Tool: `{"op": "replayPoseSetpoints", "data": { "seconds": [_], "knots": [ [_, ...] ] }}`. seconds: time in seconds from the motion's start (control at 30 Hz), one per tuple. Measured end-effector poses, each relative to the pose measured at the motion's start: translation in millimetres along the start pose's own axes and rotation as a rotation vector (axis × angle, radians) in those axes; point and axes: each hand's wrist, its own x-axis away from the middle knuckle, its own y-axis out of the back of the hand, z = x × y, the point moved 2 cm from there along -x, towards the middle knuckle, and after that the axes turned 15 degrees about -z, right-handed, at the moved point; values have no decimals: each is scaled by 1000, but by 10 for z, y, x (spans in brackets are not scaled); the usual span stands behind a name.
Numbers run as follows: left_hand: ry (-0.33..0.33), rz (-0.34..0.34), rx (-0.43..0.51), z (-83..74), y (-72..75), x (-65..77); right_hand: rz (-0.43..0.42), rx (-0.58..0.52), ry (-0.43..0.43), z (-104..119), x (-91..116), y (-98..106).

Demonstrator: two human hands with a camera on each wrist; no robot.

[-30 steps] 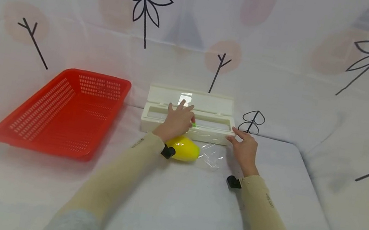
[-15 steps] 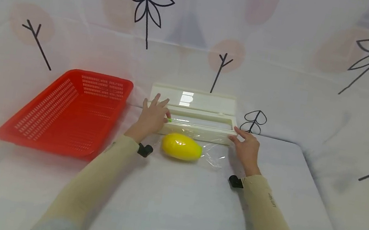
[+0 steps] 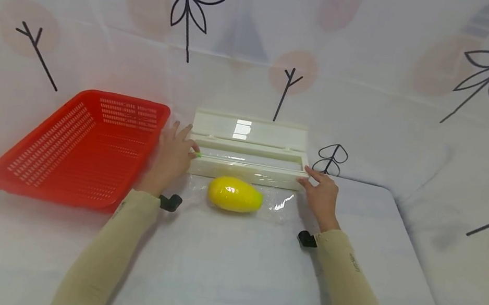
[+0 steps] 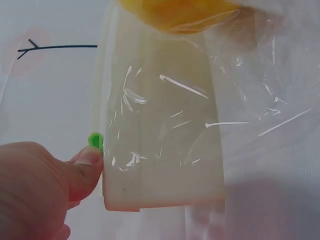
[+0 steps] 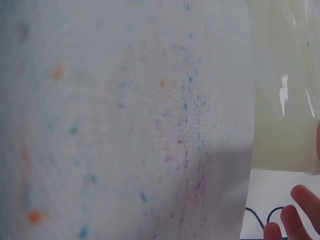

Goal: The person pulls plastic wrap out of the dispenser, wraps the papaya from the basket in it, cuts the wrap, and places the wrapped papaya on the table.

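Left hand (image 3: 170, 156) and green slider (image 4: 95, 140) further left

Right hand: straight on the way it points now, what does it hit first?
The right hand would most likely meet the white box first, at its right end, where the fingertips appear to touch. Past that, the line seems to run toward the raised lid; depth is unclear.

The left hand (image 3: 171, 158) is now at the left end of the box (image 3: 246, 175), no longer at its middle, and the green tab (image 4: 95, 141) arrives there together with it. The fruit (image 3: 235, 195), one second ago partly hidden behind this hand, is now seen whole.
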Motion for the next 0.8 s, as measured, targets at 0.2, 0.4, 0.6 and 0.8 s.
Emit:
{"op": "replayPoseSetpoints", "data": {
  "seconds": [0.2, 0.4, 0.6, 0.8],
  "knots": [
    [73, -17, 78, 84, 21, 60, 2, -10, 17, 18, 19, -13],
    [99, -13, 64, 157, 20, 107, -25, -22, 40, 28, 36, -18],
    [58, -20, 54, 150, -65, 75, -10, -4, 18, 3, 16, 21],
    [50, -72, 132, 172, -69, 103, -4, 4, -17, 26, 30, -21]
  ]
}}
